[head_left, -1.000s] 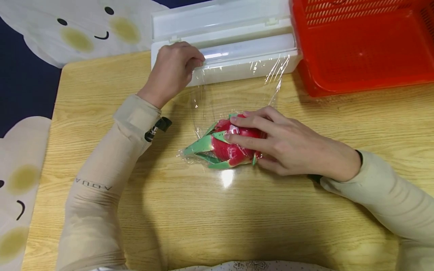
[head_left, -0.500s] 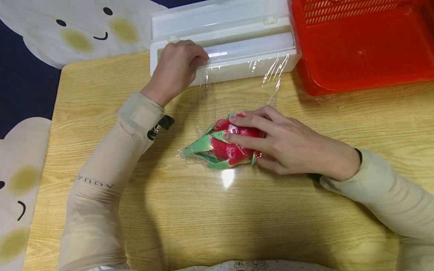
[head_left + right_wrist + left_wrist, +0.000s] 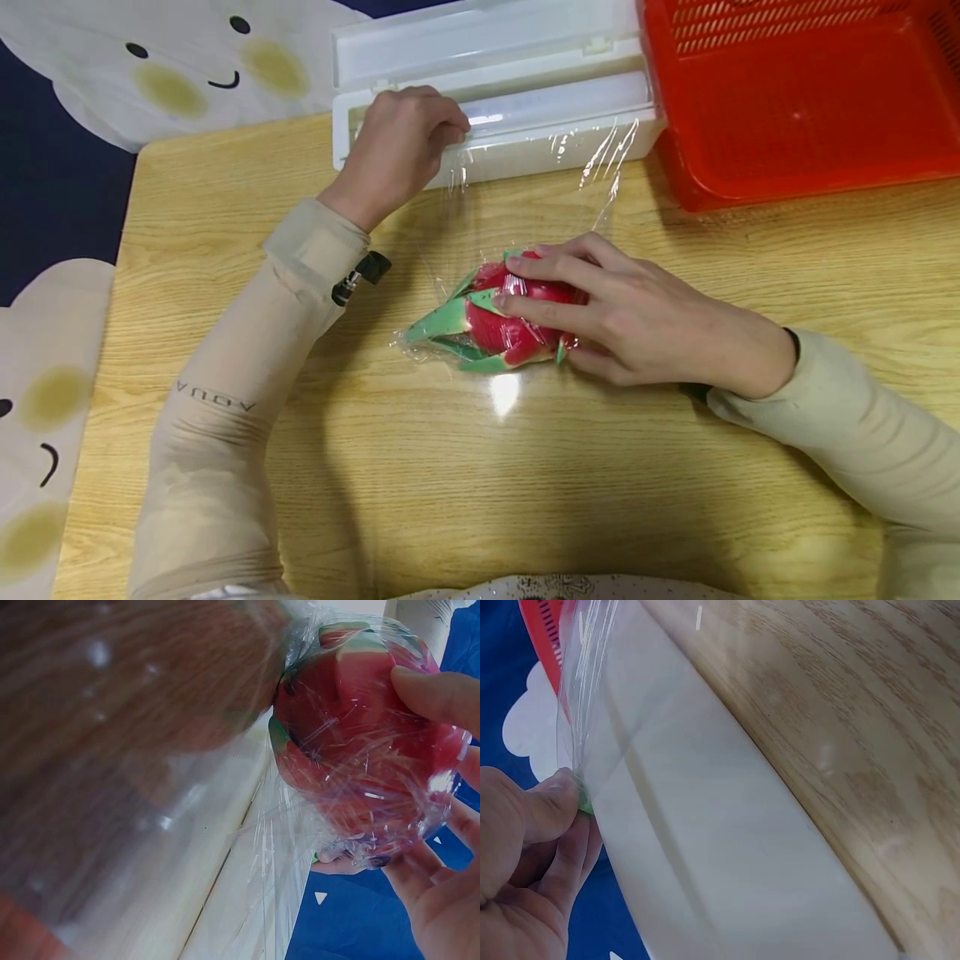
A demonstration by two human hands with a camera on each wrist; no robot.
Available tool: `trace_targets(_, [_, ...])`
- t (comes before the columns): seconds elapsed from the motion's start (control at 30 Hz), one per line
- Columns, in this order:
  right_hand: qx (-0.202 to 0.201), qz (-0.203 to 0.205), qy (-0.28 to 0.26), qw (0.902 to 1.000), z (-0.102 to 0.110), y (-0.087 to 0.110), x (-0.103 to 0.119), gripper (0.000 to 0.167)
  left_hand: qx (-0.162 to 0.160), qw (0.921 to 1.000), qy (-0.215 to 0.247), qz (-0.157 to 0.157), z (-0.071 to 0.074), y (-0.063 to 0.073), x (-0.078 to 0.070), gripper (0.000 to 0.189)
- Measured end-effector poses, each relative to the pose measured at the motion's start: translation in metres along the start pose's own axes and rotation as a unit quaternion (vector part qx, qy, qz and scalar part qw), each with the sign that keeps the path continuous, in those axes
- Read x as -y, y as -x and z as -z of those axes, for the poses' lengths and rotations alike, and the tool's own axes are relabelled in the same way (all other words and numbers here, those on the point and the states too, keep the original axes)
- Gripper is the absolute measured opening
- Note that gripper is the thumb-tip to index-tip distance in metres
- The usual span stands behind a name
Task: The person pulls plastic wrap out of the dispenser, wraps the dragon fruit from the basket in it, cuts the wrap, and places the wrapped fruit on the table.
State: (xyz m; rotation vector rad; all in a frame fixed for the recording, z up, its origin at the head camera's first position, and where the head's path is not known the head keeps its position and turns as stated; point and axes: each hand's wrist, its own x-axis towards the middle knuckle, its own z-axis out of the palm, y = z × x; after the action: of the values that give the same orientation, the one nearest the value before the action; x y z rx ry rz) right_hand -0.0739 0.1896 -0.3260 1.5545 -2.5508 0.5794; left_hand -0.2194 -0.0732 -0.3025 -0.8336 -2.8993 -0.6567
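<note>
A red dragon fruit (image 3: pixel 498 331) with green scales lies on the table, wrapped in clear cling film. My right hand (image 3: pixel 645 321) grips it from the right, thumb and fingers spread round its sides, as the right wrist view shows. From the fruit a sheet of cling film (image 3: pixel 536 196) stretches back to the roll (image 3: pixel 555 100) in a white dispenser box (image 3: pixel 555 158) with its lid up. At the box's front edge my left hand (image 3: pixel 401 142) pinches a small green slide cutter (image 3: pixel 585 802), mostly hidden by the fingers. Film bunches up beside it.
A red plastic basket (image 3: pixel 787 187) stands at the back right, against the box's right end. The wooden table (image 3: pixel 480 492) ends on the left beside a dark cloth with white smiling clouds (image 3: pixel 45 400).
My left hand has slid a little to the right along the box's front edge, and the film's left side has drawn in with it. The right hand and dragon fruit have stayed put.
</note>
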Motion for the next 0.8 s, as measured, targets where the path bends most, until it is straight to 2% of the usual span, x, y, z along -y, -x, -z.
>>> trace_targets(0.8, [-0.005,0.001,-0.003,1.0,-0.0008,-0.0006,0.0,0.081,0.012,0.9999,-0.007,0.001,-0.0021,-0.0055,-0.0065,0.023])
